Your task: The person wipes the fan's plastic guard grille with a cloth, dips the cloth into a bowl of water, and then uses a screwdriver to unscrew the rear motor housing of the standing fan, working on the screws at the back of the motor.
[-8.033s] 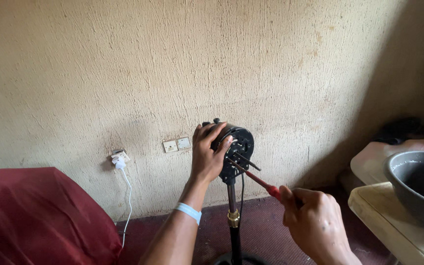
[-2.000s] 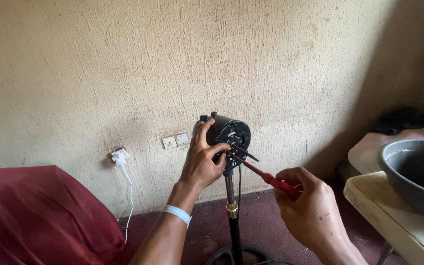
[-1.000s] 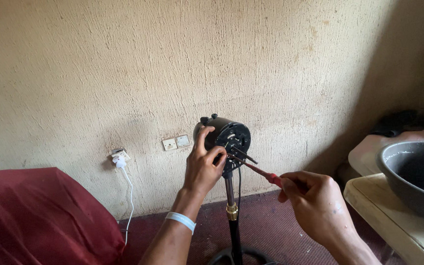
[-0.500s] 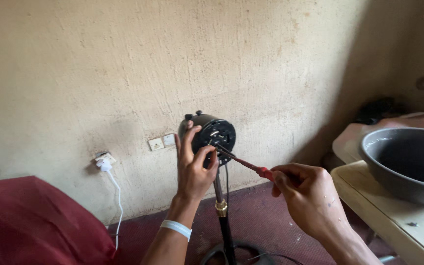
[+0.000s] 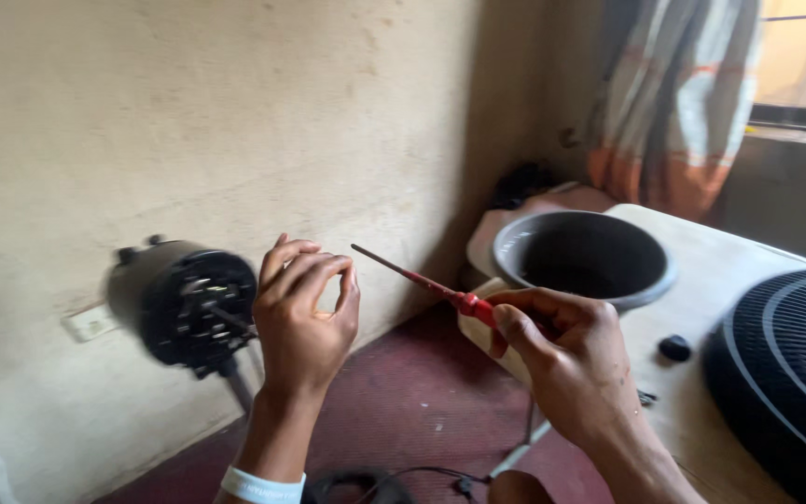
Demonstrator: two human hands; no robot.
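Head view looks down on both hands in front of a rough beige wall (image 5: 235, 112). Left hand (image 5: 305, 317) is up with fingers curled in and the thumb and fingertips pinched close together; whether something small sits between them is too tiny to tell. Just to its left stands the black fan motor (image 5: 184, 303) on its pole, bare at the front, its shaft and fittings exposed, a bit blurred. The hand is beside the motor, not on it.

Right hand (image 5: 566, 359) grips a red-handled screwdriver (image 5: 422, 280), fist closed round the handle, the thin shaft angled up and left so the tip hangs in the air just right of the left hand's fingers, clear of the motor.

Beyond the right hand, a dark grey bowl (image 5: 585, 257) rests on the pale table (image 5: 701, 280). To the right of that hand lies a black fan grille (image 5: 785, 373), and between them a small black knob (image 5: 674, 348).

Judging by this, the fan is already well stripped: grille off and laid aside, motor face open. The motor itself is on its stand, so work on it looks unfinished.

Below the hands, dark red floor (image 5: 403, 411) and a loop of black cable (image 5: 403, 478).
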